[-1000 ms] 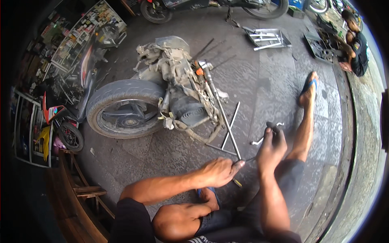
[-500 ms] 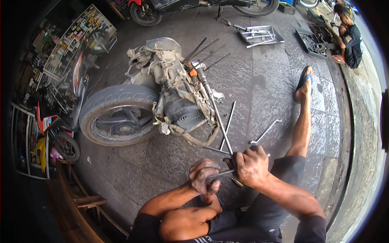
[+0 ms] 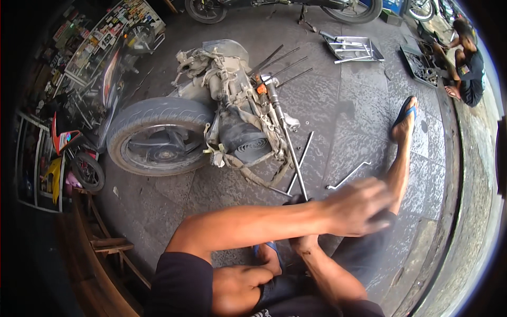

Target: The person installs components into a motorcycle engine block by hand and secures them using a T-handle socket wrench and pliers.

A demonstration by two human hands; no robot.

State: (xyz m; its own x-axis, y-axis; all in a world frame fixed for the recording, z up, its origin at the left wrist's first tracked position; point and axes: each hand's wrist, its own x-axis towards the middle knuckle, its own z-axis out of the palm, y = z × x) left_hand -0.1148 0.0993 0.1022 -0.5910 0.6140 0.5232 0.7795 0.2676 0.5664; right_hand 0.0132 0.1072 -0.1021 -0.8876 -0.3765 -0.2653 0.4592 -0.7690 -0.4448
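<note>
My left hand (image 3: 362,206) is stretched across to the right, blurred and curled round something I cannot make out. Behind that forearm, my right hand (image 3: 296,201) shows only dark fingers and a wrist, closed at the lower end of a long metal bar (image 3: 297,177). The bar runs up alongside a dirty, dismantled motorbike rear assembly (image 3: 227,105) lying on the floor, with a large wheel (image 3: 158,113) at its left. Loose metal rods (image 3: 305,150) lie beside the bar, and a bent wrench (image 3: 348,174) lies to the right.
A metal tray of tools (image 3: 353,48) lies at the back. At the right edge, a crouching person (image 3: 470,74) is beside a tray of parts (image 3: 420,63). Motorbikes (image 3: 87,171) and glass display cases (image 3: 90,53) stand left; a wooden bench (image 3: 92,264) is nearest me.
My left hand has swung rightward across the right forearm, which has dropped lower and is now mostly covered. The long bar stays leaning along the motorbike assembly.
</note>
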